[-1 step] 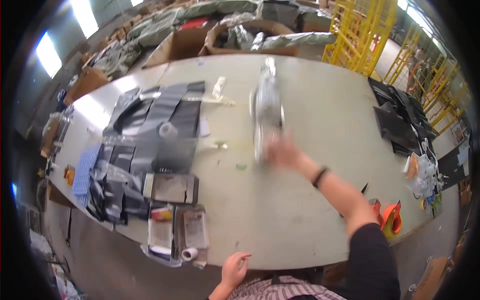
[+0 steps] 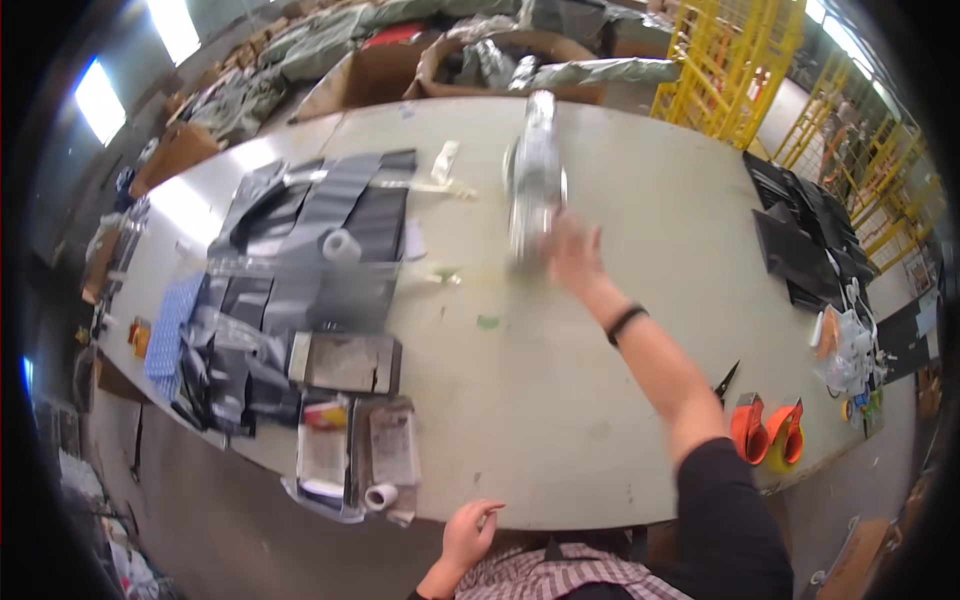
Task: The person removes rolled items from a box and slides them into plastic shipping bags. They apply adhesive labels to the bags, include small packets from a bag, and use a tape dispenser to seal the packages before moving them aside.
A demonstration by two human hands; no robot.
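A long, silvery plastic-wrapped bundle (image 2: 535, 180) lies lengthwise on the far middle of the table, its near end blurred. My right hand (image 2: 577, 257) reaches out to the right side of that near end, fingers blurred but apart; it seems to touch the wrap without closing round it. By the table's front edge is my left hand (image 2: 468, 530), its fingers loosely bent and nothing in them.
Dark plastic bags (image 2: 340, 215) and a white roll (image 2: 342, 245) cover the table's left. Open boxes (image 2: 350, 362) stand nearer. To the right are orange tape dispensers (image 2: 750, 430), scissors (image 2: 727, 380) and black bags (image 2: 790, 235). Cartons (image 2: 370, 80) and yellow racks (image 2: 725, 75) stand beyond.
My right hand has moved away from me along the bundle's right side, and the bundle's near end lies farther off. The left hand stays by the table edge.
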